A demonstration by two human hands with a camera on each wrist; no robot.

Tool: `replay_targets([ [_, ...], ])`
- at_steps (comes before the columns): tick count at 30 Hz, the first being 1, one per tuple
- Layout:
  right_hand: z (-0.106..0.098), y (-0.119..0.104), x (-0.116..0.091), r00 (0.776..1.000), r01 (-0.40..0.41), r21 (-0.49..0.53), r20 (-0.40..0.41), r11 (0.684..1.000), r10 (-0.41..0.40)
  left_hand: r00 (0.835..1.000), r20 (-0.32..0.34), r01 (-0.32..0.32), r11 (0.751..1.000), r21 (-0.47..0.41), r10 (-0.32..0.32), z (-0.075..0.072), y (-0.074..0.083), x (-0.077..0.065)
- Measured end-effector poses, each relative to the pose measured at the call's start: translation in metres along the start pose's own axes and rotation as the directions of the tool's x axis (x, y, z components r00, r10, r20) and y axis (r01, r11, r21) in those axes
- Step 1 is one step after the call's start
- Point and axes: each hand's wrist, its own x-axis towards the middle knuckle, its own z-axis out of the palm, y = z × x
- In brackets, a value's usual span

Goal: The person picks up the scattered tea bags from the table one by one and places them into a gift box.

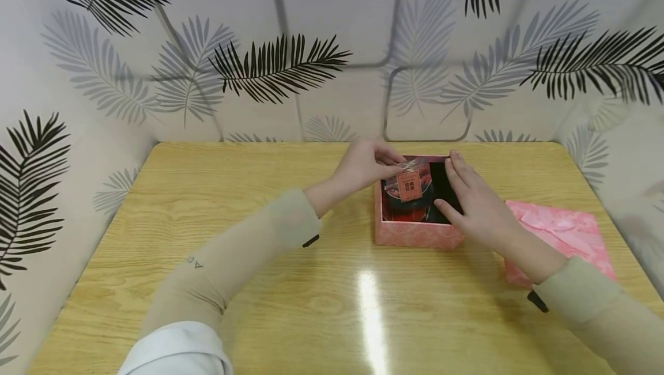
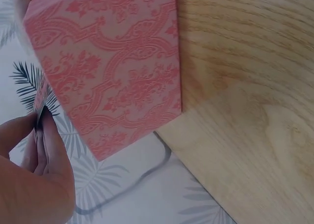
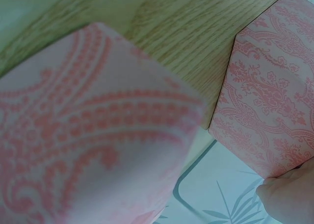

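A pink patterned box [image 1: 415, 235] stands uncovered near the back of the table. My left hand [image 1: 360, 165] pinches the top edge of a tea packet [image 1: 410, 186] with a red label, at the box's left part. In the left wrist view, thumb and fingers meet on the packet's thin edge [image 2: 40, 102] beside the box wall [image 2: 113, 67]. My right hand [image 1: 479, 211] rests on the box's right rim, fingers stretched toward the far corner and thumb over the black inside. In the right wrist view, part of that hand [image 3: 289, 194] shows at the box's edge [image 3: 274, 86].
A pink lid [image 1: 560, 231] with a ribbon bow lies right of the box, beside my right forearm, and looms large in the right wrist view [image 3: 98, 126]. Leaf-printed cloth [image 1: 332, 81] hangs behind the wooden table [image 1: 249, 306].
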Motion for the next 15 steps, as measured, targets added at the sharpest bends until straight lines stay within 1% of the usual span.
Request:
replay_targets([
  [4,0.0001,-0.0002,-0.0002,1.0,0.002,-0.002,-0.002,1.0,-0.002,0.998,0.044,-0.039,0.996,0.076,0.036,0.0021,-0.005,-0.0015],
  [8,0.0008,0.001,-0.0006,1.0,0.007,-0.008,-0.008,1.0,-0.007,0.996,0.05,-0.075,0.988,0.137,0.068,0.0037,-0.0039,-0.0044],
  [10,0.0012,0.0017,-0.0007,1.0,0.007,-0.009,-0.008,1.0,-0.007,0.995,0.049,-0.093,0.981,0.171,0.086,0.0054,-0.0031,-0.0052],
  [15,0.0018,0.0013,-0.0007,1.0,0.011,-0.003,-0.012,1.0,-0.011,0.992,0.058,-0.124,0.951,0.282,0.112,0.0098,-0.0022,-0.0071],
])
